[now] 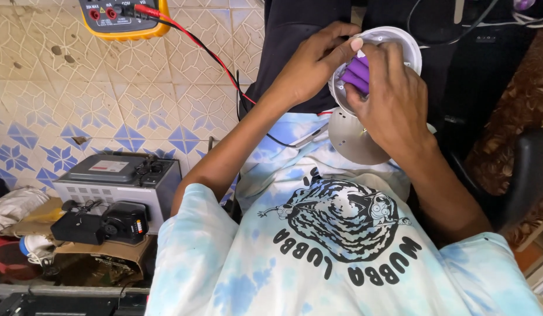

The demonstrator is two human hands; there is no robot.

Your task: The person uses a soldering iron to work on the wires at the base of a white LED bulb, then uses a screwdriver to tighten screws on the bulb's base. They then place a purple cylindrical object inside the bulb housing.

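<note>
My left hand (309, 64) grips the rim of a round white plastic housing (407, 50) held over my lap. My right hand (391, 96) lies over the housing with its fingers on purple cylindrical battery cells (356, 75) seated inside it. Below the housing a grey dome-shaped part (353, 140) rests against my shirt. Much of the housing's inside is hidden by my right hand.
A yellow multimeter (122, 17) lies on the tiled floor at the top left, its red lead (207, 50) and black lead running toward my lap. A grey metal box unit (116, 181) and a black charger (122, 222) sit at the lower left. A dark chair arm (529, 175) is at the right.
</note>
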